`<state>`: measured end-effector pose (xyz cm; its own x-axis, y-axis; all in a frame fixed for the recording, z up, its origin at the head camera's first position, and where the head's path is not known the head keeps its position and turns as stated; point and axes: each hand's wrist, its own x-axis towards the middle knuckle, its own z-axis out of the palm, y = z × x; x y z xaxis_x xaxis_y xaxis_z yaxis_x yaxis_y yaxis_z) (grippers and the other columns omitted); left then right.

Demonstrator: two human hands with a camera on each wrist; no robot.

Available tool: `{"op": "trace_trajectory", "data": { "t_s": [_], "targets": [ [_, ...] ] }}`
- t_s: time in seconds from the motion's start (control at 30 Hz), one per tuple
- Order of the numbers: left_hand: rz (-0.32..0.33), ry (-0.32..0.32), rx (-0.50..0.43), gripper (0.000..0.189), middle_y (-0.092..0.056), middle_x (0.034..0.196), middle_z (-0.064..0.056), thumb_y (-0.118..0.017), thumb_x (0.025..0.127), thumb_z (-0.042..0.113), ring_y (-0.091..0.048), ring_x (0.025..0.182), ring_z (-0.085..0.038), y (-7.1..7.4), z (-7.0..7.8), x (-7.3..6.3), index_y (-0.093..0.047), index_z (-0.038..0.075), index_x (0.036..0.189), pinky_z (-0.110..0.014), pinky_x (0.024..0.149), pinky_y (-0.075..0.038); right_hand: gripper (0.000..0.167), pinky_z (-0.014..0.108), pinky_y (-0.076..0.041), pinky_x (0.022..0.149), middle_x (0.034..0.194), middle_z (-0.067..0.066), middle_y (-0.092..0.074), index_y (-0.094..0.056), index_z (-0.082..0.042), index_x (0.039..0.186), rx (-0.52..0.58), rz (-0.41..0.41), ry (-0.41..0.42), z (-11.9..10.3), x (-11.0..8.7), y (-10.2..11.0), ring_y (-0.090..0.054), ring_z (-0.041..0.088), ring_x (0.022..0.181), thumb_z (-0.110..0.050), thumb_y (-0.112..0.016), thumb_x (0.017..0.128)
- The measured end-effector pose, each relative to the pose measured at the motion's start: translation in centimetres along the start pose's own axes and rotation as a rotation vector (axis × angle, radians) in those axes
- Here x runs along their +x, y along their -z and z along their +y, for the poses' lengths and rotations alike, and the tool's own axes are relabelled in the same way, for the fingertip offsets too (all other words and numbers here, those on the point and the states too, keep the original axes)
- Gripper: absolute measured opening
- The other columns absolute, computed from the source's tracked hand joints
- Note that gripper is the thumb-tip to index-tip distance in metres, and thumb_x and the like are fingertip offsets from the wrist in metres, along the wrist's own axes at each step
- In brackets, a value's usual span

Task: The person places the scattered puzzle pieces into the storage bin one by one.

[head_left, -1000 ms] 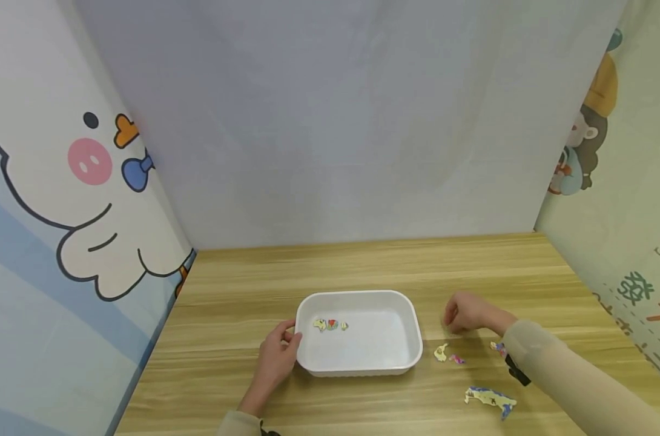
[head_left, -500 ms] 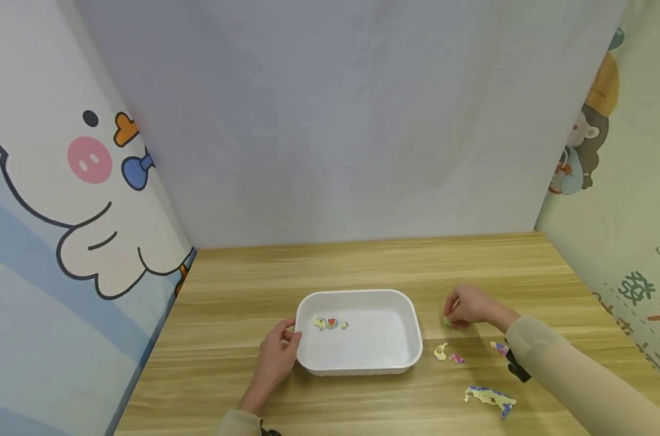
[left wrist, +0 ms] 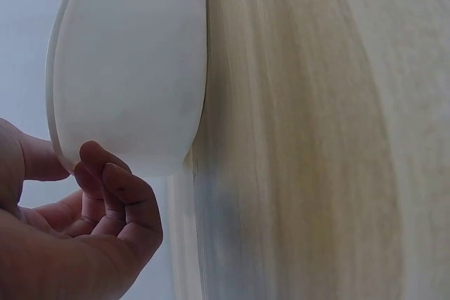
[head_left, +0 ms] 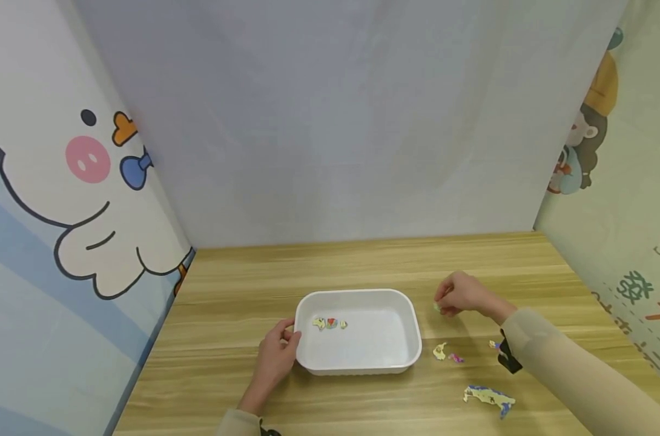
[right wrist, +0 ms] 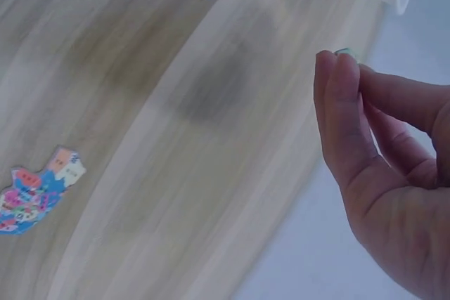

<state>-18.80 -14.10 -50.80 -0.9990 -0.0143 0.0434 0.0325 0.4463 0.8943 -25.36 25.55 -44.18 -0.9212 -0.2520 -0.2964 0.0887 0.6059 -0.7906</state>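
My left hand [head_left: 275, 354] grips the left rim of a white plastic tray [head_left: 357, 370], thumb and fingers on either side of the edge in the left wrist view. Inside the tray, near its left end, lie a pale yellow puzzle piece [head_left: 319, 323], a red and multicoloured one [head_left: 332, 323] and a tiny pale one [head_left: 343, 324]. Between thumb and fingertips my right hand [head_left: 463, 293] pinches a small greenish puzzle piece [right wrist: 344, 52], raised over the table to the right of the tray. The fingers cover most of it.
Right of the tray lie a pale yellow piece [head_left: 439, 351] and a pink one [head_left: 456, 358]. A piece [head_left: 494, 344] is partly hidden by the right wrist strap. Closer to me is a long yellow and blue piece [head_left: 489, 396]. A grey curtain [head_left: 357, 121] hangs behind the table.
My right hand has risen from the table with the greenish piece and shifted slightly left, towards the tray and away from me. The left hand has stayed on the rim.
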Motion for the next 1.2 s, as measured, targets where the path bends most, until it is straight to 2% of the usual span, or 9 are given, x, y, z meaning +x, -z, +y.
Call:
{"op": "trace_trajectory", "data": {
  "t_s": [0.47, 0.77, 0.97, 1.2],
  "targets": [
    [-0.01, 0.008, -0.004, 0.032, -0.053, 0.076, -0.005, -0.059, 0.093, 0.006, -0.049, 0.054, -0.011, 0.1, 0.1, -0.1, -0.057, -0.005, 0.122, -0.023, 0.049, -0.043, 0.006, 0.04, -0.055, 0.064, 0.074, 0.013, -0.065, -0.063, 0.011, 0.088, -0.022, 0.004, 0.046, -2.5, 0.8, -0.2, -0.065, 0.021, 0.065, 0.006, -0.064, 0.084],
    [-0.002, 0.011, -0.007, 0.031, -0.054, 0.076, -0.006, -0.058, 0.092, 0.004, -0.05, 0.054, -0.012, 0.1, 0.0, -0.1, -0.057, -0.006, 0.122, -0.023, 0.049, -0.043, 0.008, 0.036, -0.055, 0.063, 0.073, 0.013, -0.064, -0.063, 0.014, 0.09, -0.017, -0.008, 0.062, -4.3, 1.0, -1.0, -0.066, 0.023, 0.066, 0.008, -0.064, 0.084],
    [-0.017, 0.016, -0.013, 0.032, -0.053, 0.077, -0.006, -0.058, 0.093, 0.005, -0.051, 0.055, -0.012, 0.1, 0.1, -0.1, -0.056, -0.006, 0.123, -0.024, 0.05, -0.044, 0.006, 0.038, -0.055, 0.063, 0.072, 0.013, -0.063, -0.062, 0.013, 0.088, -0.011, -0.011, 0.088, -5.3, 1.7, -2.1, -0.064, 0.019, 0.063, 0.009, -0.064, 0.083],
    [-0.018, 0.011, -0.024, 0.032, -0.053, 0.077, -0.006, -0.058, 0.093, 0.005, -0.051, 0.054, -0.011, 0.0, 0.0, -0.1, -0.056, -0.006, 0.123, -0.024, 0.049, -0.044, 0.004, 0.034, -0.055, 0.06, 0.07, 0.011, -0.064, -0.064, 0.009, 0.085, -0.028, -0.02, 0.079, -6.4, 2.7, -4.0, -0.064, 0.017, 0.06, 0.007, -0.065, 0.082]
  ]
}}
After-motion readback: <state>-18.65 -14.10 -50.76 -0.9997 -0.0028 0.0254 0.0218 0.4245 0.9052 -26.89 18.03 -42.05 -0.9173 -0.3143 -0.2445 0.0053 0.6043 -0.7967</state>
